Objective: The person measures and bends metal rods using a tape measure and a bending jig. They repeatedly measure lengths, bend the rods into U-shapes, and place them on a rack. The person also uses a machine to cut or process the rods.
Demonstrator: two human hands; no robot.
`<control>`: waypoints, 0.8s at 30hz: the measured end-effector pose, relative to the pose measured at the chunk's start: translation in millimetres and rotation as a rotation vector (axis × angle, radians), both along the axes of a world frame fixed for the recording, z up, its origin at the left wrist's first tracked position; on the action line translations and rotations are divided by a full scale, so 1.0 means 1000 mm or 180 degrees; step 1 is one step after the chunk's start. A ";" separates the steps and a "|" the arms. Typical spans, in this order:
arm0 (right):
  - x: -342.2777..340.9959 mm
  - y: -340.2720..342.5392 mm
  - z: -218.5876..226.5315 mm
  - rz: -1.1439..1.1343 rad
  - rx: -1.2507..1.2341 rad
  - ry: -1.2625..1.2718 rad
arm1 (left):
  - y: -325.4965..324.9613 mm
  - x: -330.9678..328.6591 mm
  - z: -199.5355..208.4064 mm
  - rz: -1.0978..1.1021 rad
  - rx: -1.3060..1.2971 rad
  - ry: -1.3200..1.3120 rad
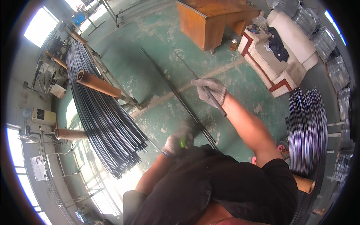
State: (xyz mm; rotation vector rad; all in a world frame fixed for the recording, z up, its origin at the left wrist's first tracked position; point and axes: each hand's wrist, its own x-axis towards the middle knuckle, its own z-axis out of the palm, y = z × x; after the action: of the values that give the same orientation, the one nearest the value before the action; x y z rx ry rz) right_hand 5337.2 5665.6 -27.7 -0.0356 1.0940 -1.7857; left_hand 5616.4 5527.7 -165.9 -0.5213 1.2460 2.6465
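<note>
My right hand [210, 90], in a pale knitted glove, is closed around a thin dark rod [216, 102]. One end of the rod points back toward my forearm, and its far part runs away over the floor. Close to my body, my left hand [173, 144] wears a similar glove and is smeared by motion. It grips a small bright green object [183, 142], mostly hidden by the glove; its kind does not show. Between the hands, a few long dark rods [176, 93] lie along the green floor.
A large bundle of dark rods [99, 112] rests at left on a rack with brown rollers [98, 84]. Another bundle [305, 131] stands at right near a brown roller [303, 184]. A wooden desk [195, 28] and a pale sofa [275, 69] stand farther back.
</note>
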 end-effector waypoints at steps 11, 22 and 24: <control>-0.140 -0.015 -0.018 0.0018 -0.0621 0.0509 | -0.148 -0.221 0.004 -0.0518 -0.0618 -0.0046; -0.344 -0.016 -0.129 -0.1079 0.1945 0.1352 | -0.210 -0.442 -0.012 -0.0409 -0.0416 -0.0920; -0.386 -0.030 -0.121 -0.1024 0.2511 0.1919 | -0.215 -0.498 0.012 -0.0326 -0.0599 -0.1024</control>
State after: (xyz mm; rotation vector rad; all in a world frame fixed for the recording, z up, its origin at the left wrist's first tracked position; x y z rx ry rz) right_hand 4950.8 5635.2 -148.9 0.0910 2.2883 -1.5195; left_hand 5118.2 5312.6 -153.8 -0.8484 1.3805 2.2608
